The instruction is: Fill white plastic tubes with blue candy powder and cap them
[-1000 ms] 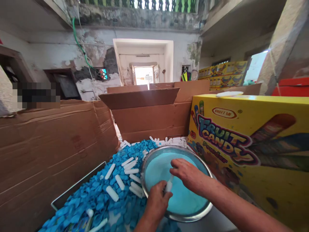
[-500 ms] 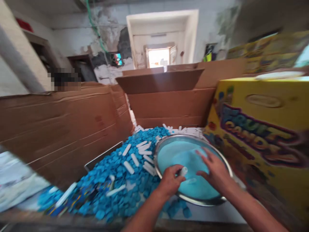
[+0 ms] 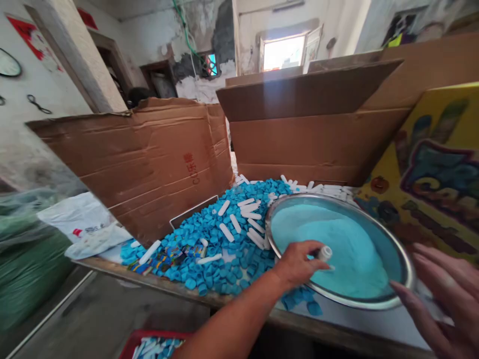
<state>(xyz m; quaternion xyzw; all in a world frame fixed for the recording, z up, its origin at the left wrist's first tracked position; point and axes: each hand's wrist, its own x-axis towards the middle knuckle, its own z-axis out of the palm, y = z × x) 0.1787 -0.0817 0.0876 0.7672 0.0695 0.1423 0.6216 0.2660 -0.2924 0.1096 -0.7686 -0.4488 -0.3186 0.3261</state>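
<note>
My left hand pinches a small white plastic tube, its open neck tilted up, over the near side of a round metal basin. Pale blue powder fills much of that basin, heaped toward the middle. At the right edge, blurred by motion, my right hand has its fingers apart and seems to hold nothing; it is beside the basin's right rim. Left of the basin lies a pile of blue caps, with several white tubes scattered on top.
Brown cardboard stands along the left and back of the table. A yellow candy box is at the right. A white plastic bag lies at the left corner. Below the table edge, a red crate holds tubes and caps.
My right hand has moved from over the powder out past the basin's right rim. The left hand still holds the tube over the basin. The view has turned leftward and down.
</note>
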